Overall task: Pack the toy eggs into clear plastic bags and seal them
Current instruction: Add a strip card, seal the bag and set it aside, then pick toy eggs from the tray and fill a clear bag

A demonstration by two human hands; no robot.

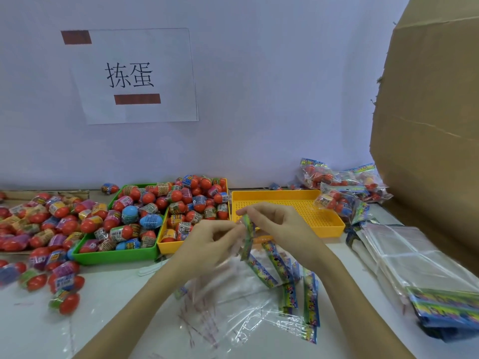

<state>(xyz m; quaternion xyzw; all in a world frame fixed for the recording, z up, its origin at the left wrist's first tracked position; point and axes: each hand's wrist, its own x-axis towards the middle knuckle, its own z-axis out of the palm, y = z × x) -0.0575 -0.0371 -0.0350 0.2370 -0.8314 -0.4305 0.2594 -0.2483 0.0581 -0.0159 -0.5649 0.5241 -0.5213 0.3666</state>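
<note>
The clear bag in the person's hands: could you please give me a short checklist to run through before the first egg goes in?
1. Bag held by both hands: ok; left hand and right hand pinch the clear bag at its printed header.
2. Bag mouth open: cannot tell; blurred.
3. Bag empty: ok; no egg shows inside.
4. Eggs within reach: ok; the green tray is full of toy eggs.
5. Room for finished packs: ok; the empty yellow tray sits ahead.

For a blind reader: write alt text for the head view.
Both hands, left hand and right hand, pinch the printed top of a clear bag above loose bags on a white table. Behind sit a green tray of toy eggs and an empty yellow tray.
</note>
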